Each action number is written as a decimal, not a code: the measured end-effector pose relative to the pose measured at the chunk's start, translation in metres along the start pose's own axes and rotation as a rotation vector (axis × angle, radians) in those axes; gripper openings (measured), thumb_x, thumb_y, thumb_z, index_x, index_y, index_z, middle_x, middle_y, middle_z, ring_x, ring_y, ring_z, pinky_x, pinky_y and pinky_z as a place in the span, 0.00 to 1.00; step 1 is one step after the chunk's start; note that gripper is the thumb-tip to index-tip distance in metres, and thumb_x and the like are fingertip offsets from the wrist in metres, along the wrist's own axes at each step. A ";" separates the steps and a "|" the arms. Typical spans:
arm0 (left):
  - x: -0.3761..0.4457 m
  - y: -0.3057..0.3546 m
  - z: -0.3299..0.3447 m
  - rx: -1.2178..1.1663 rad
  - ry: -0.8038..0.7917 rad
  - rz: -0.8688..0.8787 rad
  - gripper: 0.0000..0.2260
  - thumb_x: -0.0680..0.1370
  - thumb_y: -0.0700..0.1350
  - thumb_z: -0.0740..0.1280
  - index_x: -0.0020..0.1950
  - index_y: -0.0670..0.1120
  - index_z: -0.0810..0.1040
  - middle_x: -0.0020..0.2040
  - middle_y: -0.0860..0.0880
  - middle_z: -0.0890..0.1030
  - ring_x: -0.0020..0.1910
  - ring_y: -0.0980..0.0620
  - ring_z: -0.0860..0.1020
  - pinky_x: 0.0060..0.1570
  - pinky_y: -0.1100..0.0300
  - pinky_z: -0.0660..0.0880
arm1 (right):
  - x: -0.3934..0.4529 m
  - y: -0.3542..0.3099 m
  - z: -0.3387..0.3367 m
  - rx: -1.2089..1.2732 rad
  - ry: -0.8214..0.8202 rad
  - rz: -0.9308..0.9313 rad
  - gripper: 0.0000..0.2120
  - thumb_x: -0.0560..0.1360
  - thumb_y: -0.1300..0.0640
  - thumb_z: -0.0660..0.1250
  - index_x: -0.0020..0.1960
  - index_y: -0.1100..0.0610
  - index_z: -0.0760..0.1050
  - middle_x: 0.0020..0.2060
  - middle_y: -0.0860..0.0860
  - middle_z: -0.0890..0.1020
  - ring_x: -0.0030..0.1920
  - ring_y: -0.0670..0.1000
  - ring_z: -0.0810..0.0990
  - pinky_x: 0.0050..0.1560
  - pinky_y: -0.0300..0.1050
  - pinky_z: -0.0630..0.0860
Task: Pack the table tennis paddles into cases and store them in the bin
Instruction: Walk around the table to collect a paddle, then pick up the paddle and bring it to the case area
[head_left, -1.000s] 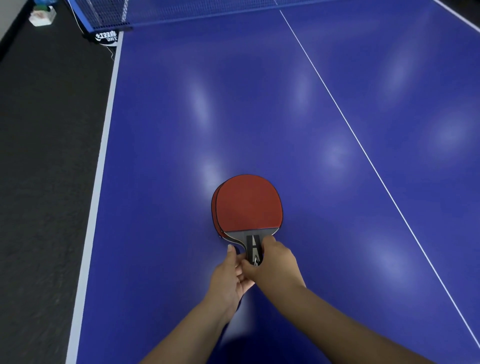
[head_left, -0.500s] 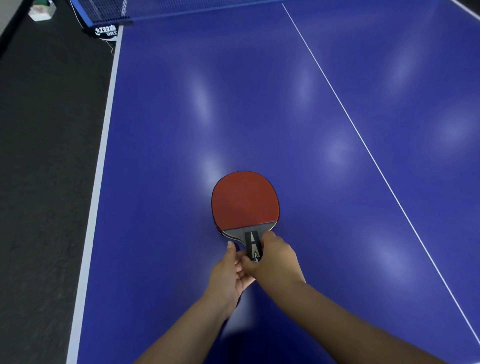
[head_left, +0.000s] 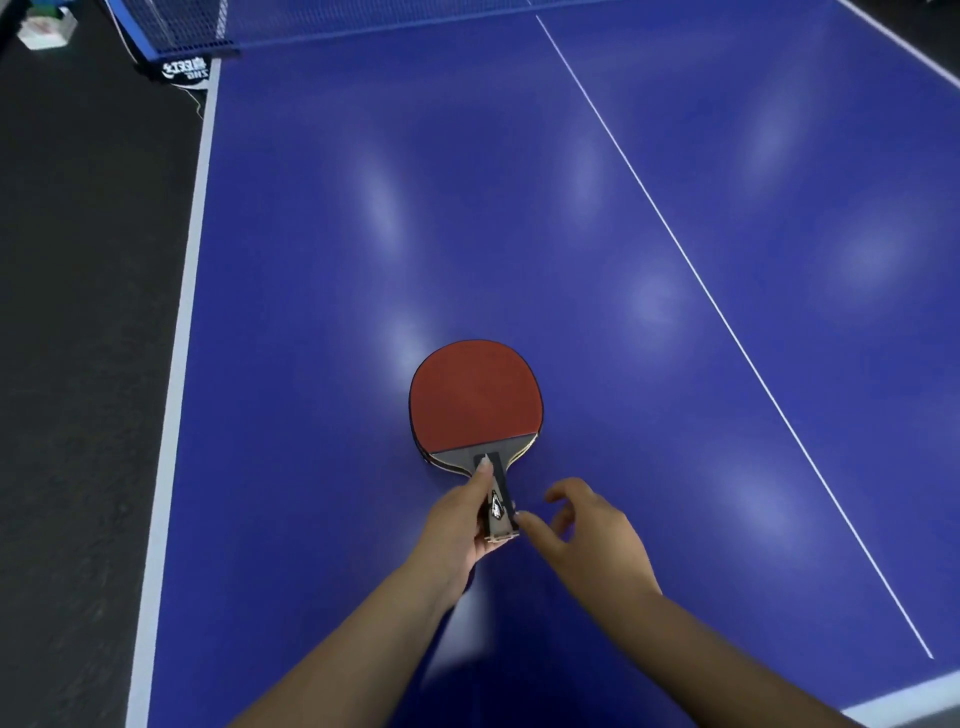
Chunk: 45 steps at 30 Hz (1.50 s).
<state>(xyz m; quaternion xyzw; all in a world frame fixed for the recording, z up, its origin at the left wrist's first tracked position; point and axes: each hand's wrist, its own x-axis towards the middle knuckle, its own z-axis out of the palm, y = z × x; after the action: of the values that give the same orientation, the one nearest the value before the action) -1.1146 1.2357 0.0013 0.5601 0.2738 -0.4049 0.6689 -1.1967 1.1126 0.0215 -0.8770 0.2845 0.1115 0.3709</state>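
Your left hand holds a stack of paddles by the handles, fingers wrapped around the grip and the thumb pressed along its top. The red faces point away from you toward twelve o'clock, low over the blue bench; whether the heads rest on it or hover cannot be told. A second paddle's edge shows under the top one at its seven o'clock side.

Your right hand sits just beside the handle end at three o'clock, fingers loosely curled and holding nothing; one fingertip is at or almost at the handle butt.

No case and no bin is in view, so the packing is not yet begun.

The risk: one hand now carries two stacked paddles. If your grip pinches only the upper handle, the lower paddle may slide out and drop to the bench or, past the white edge line at nine o'clock, to the dark floor. Tilting the heads downward would make that more likely.
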 end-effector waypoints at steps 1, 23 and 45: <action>0.001 0.000 0.002 0.002 -0.008 0.001 0.19 0.78 0.53 0.67 0.57 0.38 0.77 0.42 0.43 0.80 0.41 0.47 0.80 0.46 0.52 0.81 | -0.007 0.008 -0.003 0.003 0.018 0.025 0.18 0.72 0.35 0.65 0.55 0.45 0.70 0.40 0.43 0.77 0.36 0.42 0.76 0.32 0.35 0.69; -0.064 -0.072 0.064 0.448 -0.065 0.230 0.08 0.78 0.50 0.68 0.51 0.46 0.76 0.43 0.48 0.82 0.33 0.49 0.77 0.38 0.55 0.77 | -0.196 0.196 -0.029 0.075 0.101 0.419 0.12 0.73 0.37 0.65 0.45 0.46 0.72 0.36 0.41 0.77 0.42 0.47 0.78 0.42 0.43 0.72; -0.185 -0.280 0.290 0.982 -0.606 0.035 0.10 0.78 0.49 0.68 0.55 0.46 0.78 0.43 0.47 0.84 0.32 0.50 0.77 0.36 0.54 0.77 | -0.310 0.414 -0.093 0.136 0.124 0.780 0.28 0.76 0.41 0.62 0.72 0.52 0.65 0.70 0.52 0.69 0.69 0.56 0.68 0.66 0.54 0.69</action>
<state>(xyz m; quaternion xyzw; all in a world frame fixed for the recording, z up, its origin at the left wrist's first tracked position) -1.4739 0.9854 0.0700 0.6685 -0.1594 -0.6157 0.3855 -1.6913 0.9421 -0.0306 -0.6815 0.6247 0.1719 0.3402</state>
